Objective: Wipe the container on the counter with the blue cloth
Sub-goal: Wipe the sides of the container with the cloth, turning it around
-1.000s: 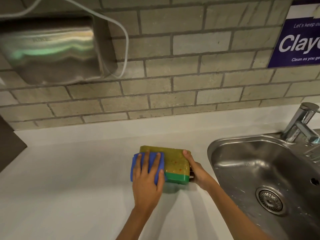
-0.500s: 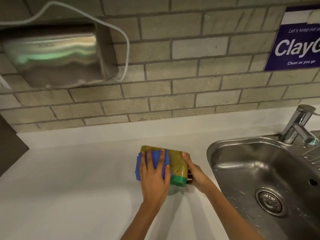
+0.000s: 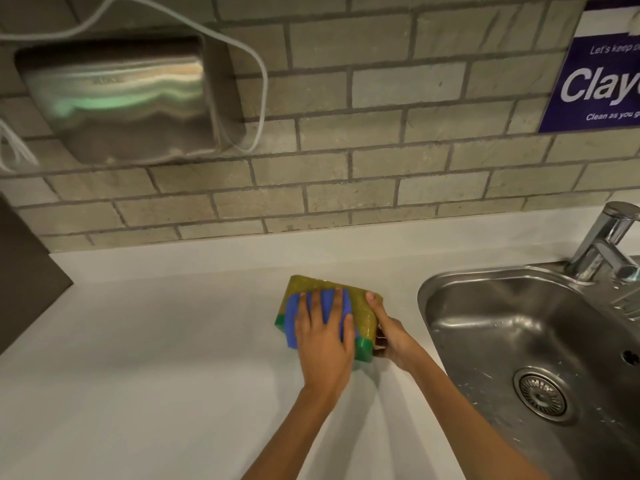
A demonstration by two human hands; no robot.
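Blue cloth (image 3: 292, 327) under left fingers (image 3: 313, 304) (atop container (image 3: 311, 284)).

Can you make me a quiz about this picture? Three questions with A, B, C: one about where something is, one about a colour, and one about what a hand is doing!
1. Where is the sink from the container?
A. left of it
B. up on the wall
C. right of it

2. What colour is the cloth under the left hand?
A. red
B. blue
C. white

3. What is the right hand doing?
A. gripping the container's end
B. waving in the air
C. hiding out of view

Answers:
1 C: the steel basin lies past the container's right end.
2 B: blue shows between the flat fingers.
3 A: its thumb lies on top and its fingers wrap the side.
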